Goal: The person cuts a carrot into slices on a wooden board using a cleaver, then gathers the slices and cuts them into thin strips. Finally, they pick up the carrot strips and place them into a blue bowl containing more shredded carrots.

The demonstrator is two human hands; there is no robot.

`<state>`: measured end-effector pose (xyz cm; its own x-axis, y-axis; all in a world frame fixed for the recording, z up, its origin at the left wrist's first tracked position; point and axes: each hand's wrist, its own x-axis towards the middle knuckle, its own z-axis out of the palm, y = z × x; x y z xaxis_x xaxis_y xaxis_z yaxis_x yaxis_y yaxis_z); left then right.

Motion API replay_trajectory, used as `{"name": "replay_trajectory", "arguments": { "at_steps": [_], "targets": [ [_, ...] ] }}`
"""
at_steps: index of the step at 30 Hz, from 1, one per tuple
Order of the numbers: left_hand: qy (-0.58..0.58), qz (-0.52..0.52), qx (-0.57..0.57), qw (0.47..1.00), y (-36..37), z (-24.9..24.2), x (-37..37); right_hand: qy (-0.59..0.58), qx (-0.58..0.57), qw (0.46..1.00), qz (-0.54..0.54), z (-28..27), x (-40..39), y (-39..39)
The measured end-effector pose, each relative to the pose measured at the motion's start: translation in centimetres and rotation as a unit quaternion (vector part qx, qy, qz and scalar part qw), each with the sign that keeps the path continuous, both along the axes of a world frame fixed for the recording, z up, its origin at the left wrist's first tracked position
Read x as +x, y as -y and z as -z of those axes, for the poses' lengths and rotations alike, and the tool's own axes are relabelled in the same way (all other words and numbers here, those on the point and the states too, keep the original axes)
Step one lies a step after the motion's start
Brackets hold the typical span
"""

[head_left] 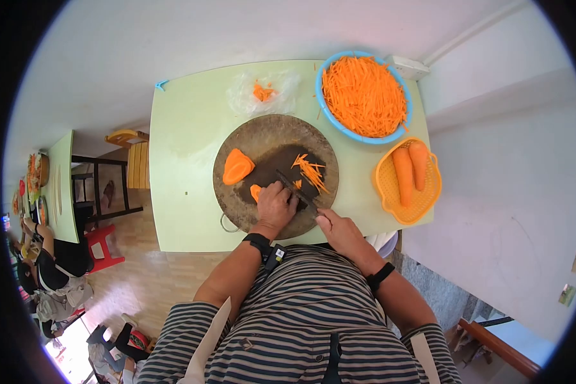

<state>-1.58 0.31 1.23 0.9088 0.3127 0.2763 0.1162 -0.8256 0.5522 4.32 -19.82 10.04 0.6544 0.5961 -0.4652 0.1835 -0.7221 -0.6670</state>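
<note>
On the round wooden chopping board [237,208], my left hand [276,206] presses down with bent fingers on a carrot piece [256,192], whose end shows at its left side. My right hand [341,235] is wrapped round the handle of a dark knife [299,194]; the blade stands close beside my left fingers. Right of the blade lie thin carrot strips [312,173]. A pile of carrot slices [238,167] rests at the board's left.
A blue basin [320,96] full of carrot shreds stands at the back right. Near it a yellow basket [432,198] holds two whole carrots [404,176]. A plastic bag [240,96] with carrot scraps lies behind the board. Other people are at a table [61,185] far left.
</note>
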Motion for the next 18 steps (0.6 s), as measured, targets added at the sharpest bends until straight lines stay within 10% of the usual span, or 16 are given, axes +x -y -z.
{"name": "replay_trajectory", "arguments": {
  "at_steps": [18],
  "targets": [
    [0.024,0.0,-0.012,1.0,0.0,0.3,0.1,-0.009,0.016,1.0,0.0,-1.2,-0.6,0.7]
  ]
}}
